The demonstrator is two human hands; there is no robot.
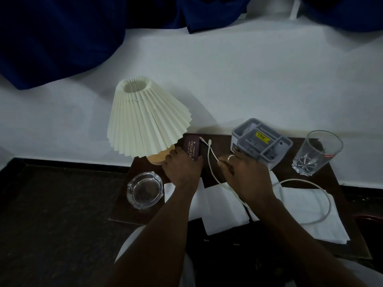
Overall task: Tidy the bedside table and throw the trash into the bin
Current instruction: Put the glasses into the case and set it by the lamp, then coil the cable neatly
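Note:
On the dark bedside table (344, 214) my left hand (182, 166) grips a maroon spectacle case (191, 149) printed with "OPTICALS", close to the lamp's wooden base. My right hand (246, 175) pinches a white charging cable (212, 162) near its two loose plug ends, which lie by the case's far end. The rest of the cable (319, 191) loops over several white paper napkins (310, 212) spread on the table's front half.
A lamp with a pleated cream shade (145, 121) stands at the table's back left. A glass ashtray (145, 190) sits front left. A grey compartment organiser (261, 141) and an empty drinking glass (315, 153) stand at the back right, against the white wall.

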